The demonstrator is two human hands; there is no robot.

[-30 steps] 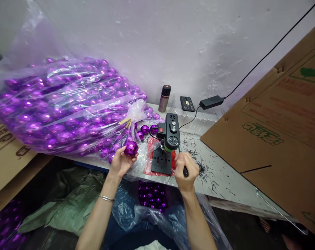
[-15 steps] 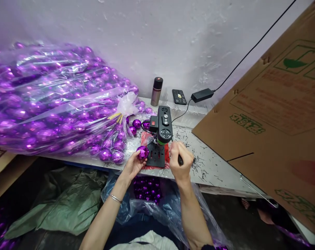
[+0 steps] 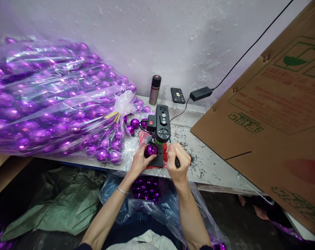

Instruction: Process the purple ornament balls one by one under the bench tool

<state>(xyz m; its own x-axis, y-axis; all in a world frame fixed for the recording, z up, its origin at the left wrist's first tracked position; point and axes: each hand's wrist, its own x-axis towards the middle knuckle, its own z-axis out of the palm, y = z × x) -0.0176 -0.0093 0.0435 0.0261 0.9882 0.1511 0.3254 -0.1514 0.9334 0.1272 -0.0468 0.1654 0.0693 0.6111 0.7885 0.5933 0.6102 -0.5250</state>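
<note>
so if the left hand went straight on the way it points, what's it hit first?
With the purple ball leading in its fingers, the left hand would likely meet the black machine first. Depth is unclear; it could pass under the overhang.

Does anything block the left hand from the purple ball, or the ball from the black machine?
Nothing visible does: the left hand holds the purple ball directly, and nothing shows between that ball and the black machine. The right hand grips a handle alongside.
</note>
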